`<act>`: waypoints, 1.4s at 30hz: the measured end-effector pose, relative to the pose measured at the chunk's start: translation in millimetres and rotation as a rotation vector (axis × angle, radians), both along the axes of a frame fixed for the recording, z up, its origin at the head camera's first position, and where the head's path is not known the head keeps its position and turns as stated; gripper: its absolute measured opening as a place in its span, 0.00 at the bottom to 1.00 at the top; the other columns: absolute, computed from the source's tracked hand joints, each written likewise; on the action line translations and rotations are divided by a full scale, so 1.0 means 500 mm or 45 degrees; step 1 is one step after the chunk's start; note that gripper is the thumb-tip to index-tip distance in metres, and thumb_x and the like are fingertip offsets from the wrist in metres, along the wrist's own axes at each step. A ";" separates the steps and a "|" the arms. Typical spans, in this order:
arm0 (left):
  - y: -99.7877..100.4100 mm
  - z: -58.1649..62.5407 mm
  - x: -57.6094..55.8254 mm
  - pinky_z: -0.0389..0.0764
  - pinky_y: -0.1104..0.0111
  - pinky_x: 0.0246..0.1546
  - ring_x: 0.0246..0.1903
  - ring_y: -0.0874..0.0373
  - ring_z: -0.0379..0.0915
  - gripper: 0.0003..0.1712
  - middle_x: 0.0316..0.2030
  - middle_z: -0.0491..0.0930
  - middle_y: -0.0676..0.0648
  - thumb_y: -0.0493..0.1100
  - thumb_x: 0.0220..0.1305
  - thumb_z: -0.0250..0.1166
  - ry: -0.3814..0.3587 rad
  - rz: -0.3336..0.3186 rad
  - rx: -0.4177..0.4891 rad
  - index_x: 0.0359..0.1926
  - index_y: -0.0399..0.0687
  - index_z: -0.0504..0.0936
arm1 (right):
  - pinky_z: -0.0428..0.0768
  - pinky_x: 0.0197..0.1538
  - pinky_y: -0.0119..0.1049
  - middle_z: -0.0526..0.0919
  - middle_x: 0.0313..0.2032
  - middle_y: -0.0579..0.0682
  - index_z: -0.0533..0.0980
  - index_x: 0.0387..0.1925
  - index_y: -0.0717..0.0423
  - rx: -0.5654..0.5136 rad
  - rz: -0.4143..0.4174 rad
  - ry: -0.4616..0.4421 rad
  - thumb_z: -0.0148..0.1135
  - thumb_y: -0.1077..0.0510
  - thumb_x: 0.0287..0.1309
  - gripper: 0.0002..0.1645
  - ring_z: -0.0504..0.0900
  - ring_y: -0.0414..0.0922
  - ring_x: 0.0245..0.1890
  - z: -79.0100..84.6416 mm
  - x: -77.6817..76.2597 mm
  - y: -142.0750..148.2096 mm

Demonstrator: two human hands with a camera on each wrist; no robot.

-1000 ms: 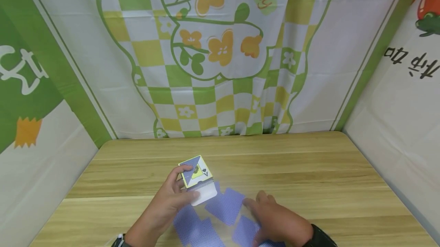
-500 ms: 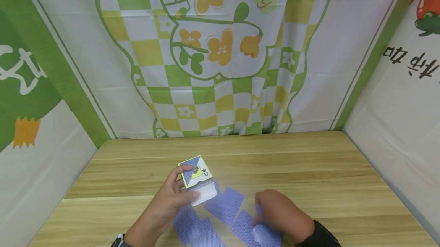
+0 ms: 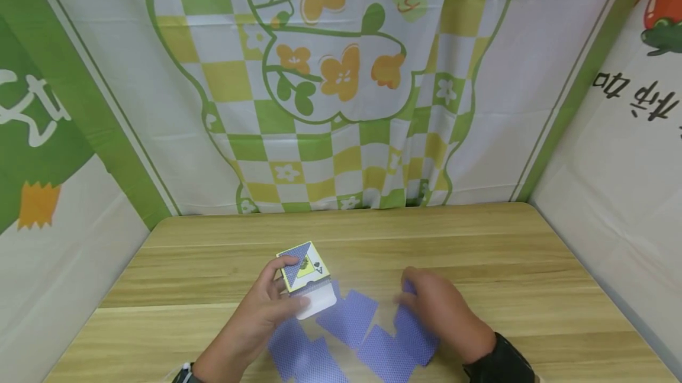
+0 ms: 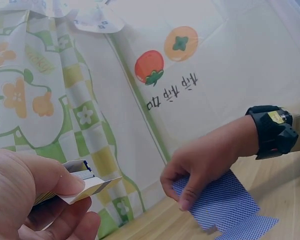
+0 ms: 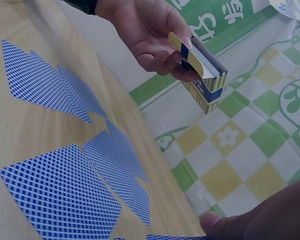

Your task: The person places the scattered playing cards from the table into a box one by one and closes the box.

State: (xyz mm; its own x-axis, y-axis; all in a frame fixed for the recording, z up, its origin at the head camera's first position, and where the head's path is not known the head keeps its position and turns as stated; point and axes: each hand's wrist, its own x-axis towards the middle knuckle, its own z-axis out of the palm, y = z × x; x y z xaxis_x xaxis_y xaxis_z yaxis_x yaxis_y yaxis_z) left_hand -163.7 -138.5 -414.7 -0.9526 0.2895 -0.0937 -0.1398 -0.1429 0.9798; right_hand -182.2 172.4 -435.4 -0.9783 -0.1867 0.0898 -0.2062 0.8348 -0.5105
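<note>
My left hand (image 3: 263, 306) holds a playing-card box (image 3: 305, 267) up off the table, thumb on its lifted white flap (image 4: 97, 189). The box is blue, white and yellow with an ace printed on it. In the right wrist view, pale contents show inside the box's mouth (image 5: 206, 55). On the right, my right hand (image 3: 444, 309) pinches the far end of a blue-backed playing card (image 3: 414, 335), thumb on top; its fingertips are partly hidden. That card overlaps another playing card (image 3: 383, 354) lying face down.
More face-down playing cards (image 3: 358, 315) lie between the hands, and others (image 3: 319, 365) near the front edge of the view. The wooden table (image 3: 479, 253) runs back to a patterned curtain (image 3: 351, 152), with printed cloth walls (image 3: 613, 193) at both sides.
My right hand has moved away from me and slightly right, and the card under it now shows along more of its length. My left hand and the box stay in place.
</note>
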 end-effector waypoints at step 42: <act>0.004 0.000 0.006 0.82 0.65 0.46 0.46 0.52 0.79 0.43 0.55 0.70 0.37 0.27 0.57 0.66 0.025 -0.006 0.028 0.68 0.45 0.54 | 0.78 0.26 0.36 0.81 0.37 0.58 0.75 0.57 0.50 -0.438 -0.254 0.097 0.61 0.47 0.70 0.19 0.79 0.46 0.27 0.109 -0.099 0.025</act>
State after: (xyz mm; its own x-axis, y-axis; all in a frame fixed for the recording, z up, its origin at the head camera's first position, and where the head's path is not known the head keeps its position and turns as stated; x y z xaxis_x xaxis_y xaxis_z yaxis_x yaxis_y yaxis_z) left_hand -160.8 -136.4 -414.5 -0.9528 0.2958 -0.0682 -0.1210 -0.1640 0.9790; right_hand -231.5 184.9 -380.7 -0.9805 0.0601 0.1874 -0.1051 0.6452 -0.7567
